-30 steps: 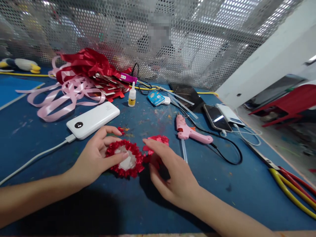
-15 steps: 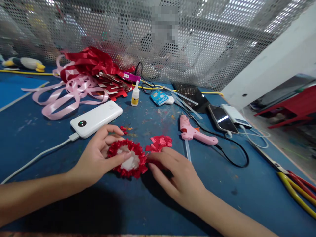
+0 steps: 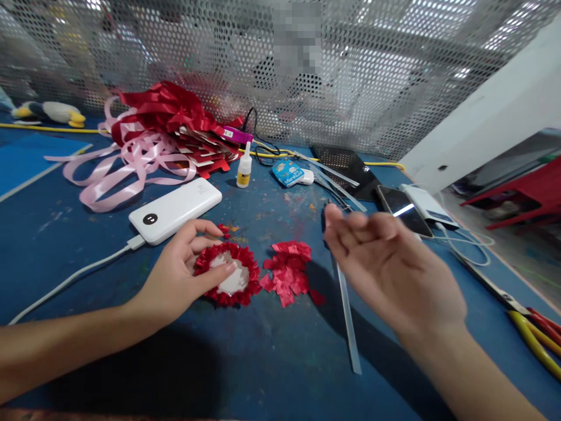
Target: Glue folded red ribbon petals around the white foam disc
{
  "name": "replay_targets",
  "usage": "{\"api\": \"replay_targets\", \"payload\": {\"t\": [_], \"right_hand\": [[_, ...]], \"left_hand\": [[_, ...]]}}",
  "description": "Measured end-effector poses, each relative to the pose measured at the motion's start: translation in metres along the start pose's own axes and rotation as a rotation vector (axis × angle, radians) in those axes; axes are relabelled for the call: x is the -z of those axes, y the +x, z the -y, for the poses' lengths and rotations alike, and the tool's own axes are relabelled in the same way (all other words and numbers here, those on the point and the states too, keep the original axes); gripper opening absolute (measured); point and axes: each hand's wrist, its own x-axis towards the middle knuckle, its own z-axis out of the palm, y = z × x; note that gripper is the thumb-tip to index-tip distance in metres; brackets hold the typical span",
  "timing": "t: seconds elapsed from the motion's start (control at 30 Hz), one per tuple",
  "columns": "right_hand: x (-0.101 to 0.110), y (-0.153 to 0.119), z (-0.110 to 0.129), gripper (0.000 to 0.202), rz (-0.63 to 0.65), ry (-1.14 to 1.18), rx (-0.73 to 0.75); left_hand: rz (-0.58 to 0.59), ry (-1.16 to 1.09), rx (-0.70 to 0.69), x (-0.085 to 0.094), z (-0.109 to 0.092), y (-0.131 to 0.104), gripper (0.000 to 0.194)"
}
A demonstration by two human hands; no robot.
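Note:
My left hand [image 3: 175, 275] is closed on a ring-shaped rosette of crinkled red ribbon [image 3: 252, 272] with a white centre, its thumb pressing the middle. To the right of the rosette lies a pile of small red ribbon pieces [image 3: 287, 275]. My right hand [image 3: 390, 275] is raised over the right part of the table, palm toward me, fingers loosely bent and nothing visible in the palm. Behind it the pink glue gun is hidden; only its dark nozzle tip and a clear glue stick [image 3: 348, 321] show.
A white power bank [image 3: 177, 210] with a cable sits left. Behind are red and pink ribbons [image 3: 127, 175], a small glue bottle [image 3: 244, 169], a blue packet [image 3: 287, 173] and spare glue sticks [image 3: 333, 169]. A phone [image 3: 403, 207] and scissors [image 3: 508, 301] lie right.
My right hand has left the rosette and the ribbon pieces, moving right and turning palm toward me over the glue gun. The ribbon pile shows more fully. My left hand keeps its hold.

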Motion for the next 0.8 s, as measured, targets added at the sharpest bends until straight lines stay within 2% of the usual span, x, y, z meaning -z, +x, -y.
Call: {"api": "replay_targets", "payload": {"t": [0.07,0.17,0.3,0.43,0.5,0.57,0.63,0.8], "right_hand": [[0.011,0.009,0.011,0.023,-0.083,0.184,0.011],[0.029,0.02,0.023,0.023,-0.189,0.233,0.036],[0.044,0.03,0.021,0.023,-0.278,0.111,-0.012],[0.046,0.037,0.008,0.024,-0.331,-0.058,-0.051],[0.043,0.037,0.003,0.025,-0.331,-0.108,-0.028],[0.039,0.033,-0.002,0.027,-0.338,-0.173,0.062],[0.033,0.025,-0.007,0.025,-0.304,-0.324,0.192],[0.01,-0.004,-0.012,0.011,-0.036,-0.92,0.42]], "left_hand": [[-0.033,0.041,0.014,0.001,0.0,0.002,0.038],[-0.064,0.078,0.025,0.002,0.0,0.003,0.036],[-0.063,0.106,0.031,0.002,-0.001,0.003,0.034],[-0.069,0.125,0.004,0.004,0.001,0.0,0.035],[-0.038,0.104,-0.011,0.006,0.002,-0.001,0.036],[0.011,0.062,-0.019,0.008,0.004,-0.003,0.036],[0.055,0.013,-0.024,0.01,0.005,-0.004,0.037],[0.117,-0.075,-0.049,0.011,0.006,-0.006,0.036]]}}
